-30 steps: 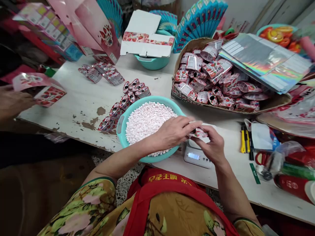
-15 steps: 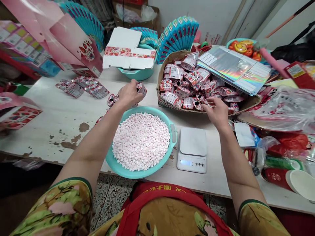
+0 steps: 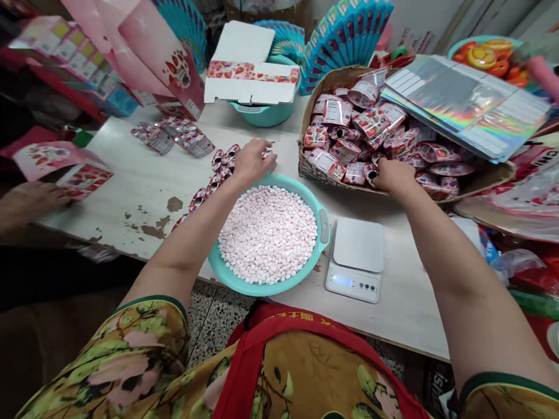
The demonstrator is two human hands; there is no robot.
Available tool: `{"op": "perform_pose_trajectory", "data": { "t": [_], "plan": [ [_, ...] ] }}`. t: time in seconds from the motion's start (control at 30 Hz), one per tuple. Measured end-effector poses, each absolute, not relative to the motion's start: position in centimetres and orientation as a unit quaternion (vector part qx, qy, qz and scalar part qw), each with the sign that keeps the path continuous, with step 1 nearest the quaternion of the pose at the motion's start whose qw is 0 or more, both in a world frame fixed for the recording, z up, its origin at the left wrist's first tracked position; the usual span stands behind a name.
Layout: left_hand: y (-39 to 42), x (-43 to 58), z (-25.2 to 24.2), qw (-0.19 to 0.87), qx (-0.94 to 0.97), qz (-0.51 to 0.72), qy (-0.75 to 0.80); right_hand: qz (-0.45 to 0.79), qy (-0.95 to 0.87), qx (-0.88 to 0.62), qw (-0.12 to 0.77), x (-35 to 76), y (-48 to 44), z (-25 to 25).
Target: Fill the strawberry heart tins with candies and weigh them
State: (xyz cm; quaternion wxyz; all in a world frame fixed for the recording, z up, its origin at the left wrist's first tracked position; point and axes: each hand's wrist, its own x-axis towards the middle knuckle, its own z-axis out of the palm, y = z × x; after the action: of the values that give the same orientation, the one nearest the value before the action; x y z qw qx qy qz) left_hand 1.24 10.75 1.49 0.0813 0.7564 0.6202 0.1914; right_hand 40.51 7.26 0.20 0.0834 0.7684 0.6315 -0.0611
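Note:
My left hand (image 3: 254,161) is closed just behind the basin, with a bit of a small printed packet showing between its fingers. Beside it, a row of open-ended strawberry-print packets (image 3: 218,174) stands on the table, partly behind my forearm. My right hand (image 3: 395,176) reaches to the front edge of a cardboard box (image 3: 305,160), its fingers pinched on one packet (image 3: 371,173). Many similar packets (image 3: 338,112) fill that box. Between my arms sits a turquoise basin (image 3: 325,227) full of small pale pink candies (image 3: 268,235).
A white digital scale (image 3: 357,247) with a lit display stands right of the basin. Holographic sheets (image 3: 463,99) lie over the box. Flattened white cartons (image 3: 240,46) rest on another turquoise basin (image 3: 266,115). At left, another person's hand (image 3: 35,201) touches a pink carton (image 3: 61,163).
The view has shifted, so the table appears farther right and lower. My left hand has lowered with its packet beside the row. My right hand has closed on a packet at the box edge.

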Motion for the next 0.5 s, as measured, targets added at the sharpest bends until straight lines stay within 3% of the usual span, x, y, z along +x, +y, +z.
{"op": "perform_pose_trajectory", "data": {
  "t": [0.2,0.33,0.5],
  "plan": [
    [-0.1,-2.6,1.0,0.111,0.822,0.091,0.55,-0.095,0.652,0.743,0.115,40.4,8.1,-0.4],
    [-3.9,-5.2,-1.2,0.126,0.8,0.048,0.585,-0.108,0.661,0.73,0.137,39.9,8.4,0.5],
    [-4.6,-3.7,-2.0,0.181,0.722,0.075,0.663,-0.129,0.642,0.755,0.032,41.7,6.3,2.3]
  ]
}}
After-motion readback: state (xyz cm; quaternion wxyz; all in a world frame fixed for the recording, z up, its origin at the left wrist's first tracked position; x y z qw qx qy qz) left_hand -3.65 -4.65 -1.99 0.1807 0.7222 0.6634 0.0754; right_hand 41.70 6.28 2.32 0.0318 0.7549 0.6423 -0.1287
